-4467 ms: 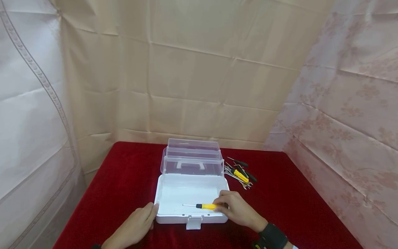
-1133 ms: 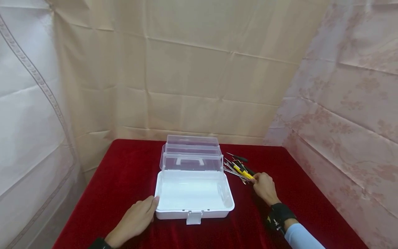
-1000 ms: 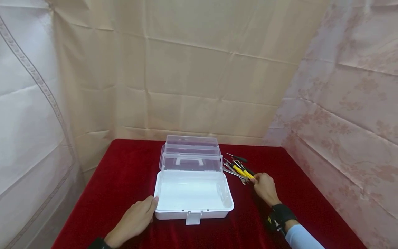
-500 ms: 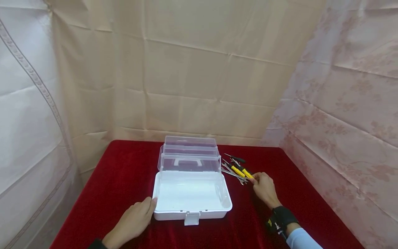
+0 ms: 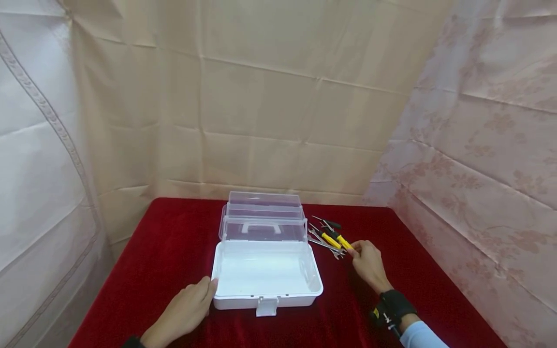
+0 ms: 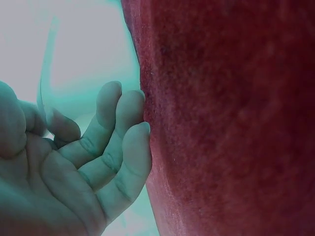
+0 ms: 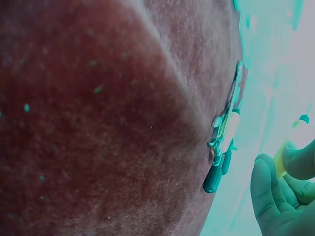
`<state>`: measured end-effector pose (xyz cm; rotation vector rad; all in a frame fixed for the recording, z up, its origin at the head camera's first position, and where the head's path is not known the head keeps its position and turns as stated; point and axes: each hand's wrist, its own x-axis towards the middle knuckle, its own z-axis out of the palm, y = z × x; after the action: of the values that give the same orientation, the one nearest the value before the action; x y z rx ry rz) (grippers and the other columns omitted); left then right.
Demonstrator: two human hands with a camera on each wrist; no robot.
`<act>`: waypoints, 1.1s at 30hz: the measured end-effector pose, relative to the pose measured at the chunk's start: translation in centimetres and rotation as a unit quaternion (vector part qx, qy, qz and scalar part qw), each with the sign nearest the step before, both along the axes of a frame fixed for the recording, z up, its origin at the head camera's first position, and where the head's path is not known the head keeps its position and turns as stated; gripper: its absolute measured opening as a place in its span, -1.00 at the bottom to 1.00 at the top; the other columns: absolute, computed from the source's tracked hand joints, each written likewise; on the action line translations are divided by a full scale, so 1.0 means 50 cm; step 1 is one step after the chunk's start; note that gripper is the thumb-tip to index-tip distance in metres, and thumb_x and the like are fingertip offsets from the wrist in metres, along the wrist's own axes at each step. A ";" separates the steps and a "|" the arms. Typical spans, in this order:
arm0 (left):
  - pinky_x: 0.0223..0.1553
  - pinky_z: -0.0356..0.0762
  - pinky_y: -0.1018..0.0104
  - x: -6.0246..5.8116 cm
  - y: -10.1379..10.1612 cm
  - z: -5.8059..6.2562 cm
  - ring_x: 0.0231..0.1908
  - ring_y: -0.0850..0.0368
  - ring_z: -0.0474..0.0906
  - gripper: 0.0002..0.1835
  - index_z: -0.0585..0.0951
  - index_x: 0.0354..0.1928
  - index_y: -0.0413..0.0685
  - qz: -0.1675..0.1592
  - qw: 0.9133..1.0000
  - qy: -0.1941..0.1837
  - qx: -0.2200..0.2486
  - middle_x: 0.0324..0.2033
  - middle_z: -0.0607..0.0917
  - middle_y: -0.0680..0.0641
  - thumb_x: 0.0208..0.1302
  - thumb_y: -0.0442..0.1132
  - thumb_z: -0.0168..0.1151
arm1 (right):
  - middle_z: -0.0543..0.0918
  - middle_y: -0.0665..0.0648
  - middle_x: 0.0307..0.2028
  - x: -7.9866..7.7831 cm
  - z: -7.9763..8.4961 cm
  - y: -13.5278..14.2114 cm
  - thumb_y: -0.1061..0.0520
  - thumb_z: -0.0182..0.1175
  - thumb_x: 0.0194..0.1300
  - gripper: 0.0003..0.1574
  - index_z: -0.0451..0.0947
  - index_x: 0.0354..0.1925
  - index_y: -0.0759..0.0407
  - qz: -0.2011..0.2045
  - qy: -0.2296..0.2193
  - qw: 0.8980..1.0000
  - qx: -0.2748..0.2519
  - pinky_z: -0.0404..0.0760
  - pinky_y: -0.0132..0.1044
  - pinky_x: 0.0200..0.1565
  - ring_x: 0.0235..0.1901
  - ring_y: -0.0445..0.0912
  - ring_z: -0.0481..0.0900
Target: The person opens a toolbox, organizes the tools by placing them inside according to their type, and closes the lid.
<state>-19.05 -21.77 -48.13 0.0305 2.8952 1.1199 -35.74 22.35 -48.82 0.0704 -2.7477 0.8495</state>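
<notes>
Toolbox (image 5: 239, 303) status?

Open on the desk (image 5: 174, 232); white base's floor in view, clear trays (image 5: 263, 212) raised behind.

Who's holding what?

Left hand (image 5: 187, 307) touches the toolbox's left side, fingers loosely bent. Right hand (image 5: 369, 263) pinches a yellow-handled screwdriver (image 5: 344, 242), outside the toolbox.

Other tools?

Loose on the desk, just beside the toolbox's right side: wrenches (image 5: 324, 244), second yellow-handled screwdriver (image 5: 331, 240), dark-handled screwdriver (image 5: 334, 224).

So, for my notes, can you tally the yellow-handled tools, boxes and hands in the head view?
Yellow-handled tools: 2
White box: 1
Hands: 2
Total: 5
</notes>
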 end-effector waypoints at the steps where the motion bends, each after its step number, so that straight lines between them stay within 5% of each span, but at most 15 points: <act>1: -0.59 0.24 0.34 0.000 0.000 -0.001 -0.66 0.13 0.31 -0.64 0.47 -0.31 -0.01 0.001 1.000 0.001 -0.001 -0.66 0.42 0.04 0.68 -0.02 -0.13 | 0.59 0.21 -0.25 0.003 0.000 0.000 0.24 0.26 0.44 -0.86 0.61 -0.12 0.34 0.003 0.001 1.000 -0.003 0.48 -0.20 -0.34 -0.34 0.00 0.54; 33: -0.56 0.29 0.30 0.001 -0.006 -0.001 -0.65 0.08 0.35 -0.63 0.48 -0.20 0.01 -0.009 0.999 -0.032 0.018 -0.67 0.47 0.01 0.67 0.07 -0.15 | 0.59 0.20 -0.26 0.032 0.010 -0.005 0.22 0.27 0.45 -0.87 0.60 -0.13 0.30 0.017 0.012 1.000 -0.021 0.52 -0.30 -0.42 -0.38 -0.03 0.54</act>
<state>-18.99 -22.09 -48.21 0.0218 2.8127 1.1472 -34.13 22.08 -48.33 0.1183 -2.7124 0.9078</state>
